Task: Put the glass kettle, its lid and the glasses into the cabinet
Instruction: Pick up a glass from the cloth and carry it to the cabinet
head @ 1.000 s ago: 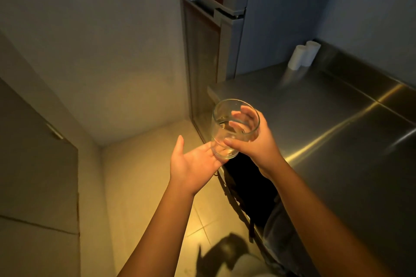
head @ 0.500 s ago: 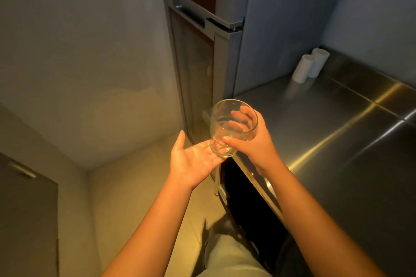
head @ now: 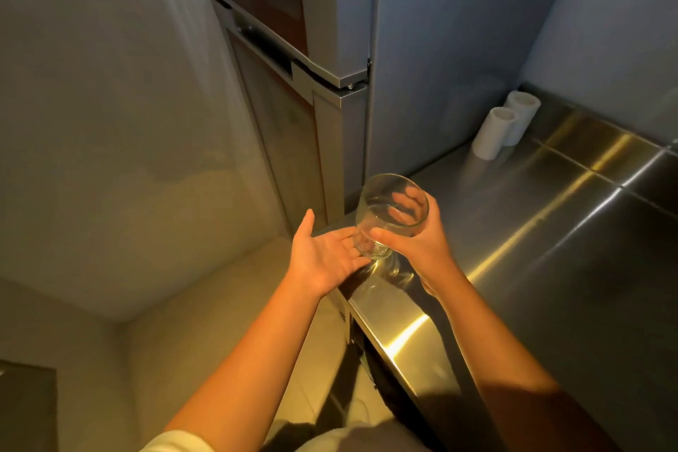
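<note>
Right hand (head: 422,248) gripping glass (head: 381,227), rounded, clear

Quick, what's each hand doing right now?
Left hand: open, palm up, beside the glass.
Right hand: holding the glass.

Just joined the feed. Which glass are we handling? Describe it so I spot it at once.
Find the steel counter along the right. Over its left end, the right hand grips a clear round-bellied glass, its mouth tilted toward the camera, the left hand open beside its base. Unlike the two white rolls at the counter's back, it is transparent and hand-held.
</note>
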